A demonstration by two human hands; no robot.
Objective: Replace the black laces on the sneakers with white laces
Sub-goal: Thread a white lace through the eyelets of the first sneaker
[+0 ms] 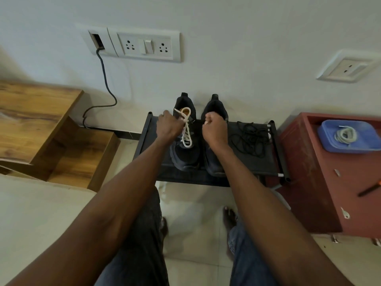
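Step in hand: a bow is judged to be under way on the white lace (186, 133) of the left sneaker (185, 141); the pull is best kept even on both ends, so that the knot is seated over the tongue and the loops are not dragged out.
Left hand (168, 126): fingers are curled at the knot and the lace is pinched there, at 9 o'clock of the sneaker.
Right hand (214, 130): clenched, at 3 o'clock of the knot; a lace end seems to be held, though that cannot be told for certain.
Right sneaker (215, 141): set just beside the left one, mostly hidden by the right hand; its lacing cannot be seen.
Black laces (250, 140): thin cord, left in a loose tangle at 3 o'clock of the pair.
Shelf (255, 162): dark, matte fabric is stretched on a tube frame, and both sneakers are carried on it.
Spare white lace (346, 134): coiled in a blue tray (329, 146) on a red cabinet (309, 172), well apart at 3 o'clock.
Sneakers' texture: black, soft upper, chunky rounded sole.
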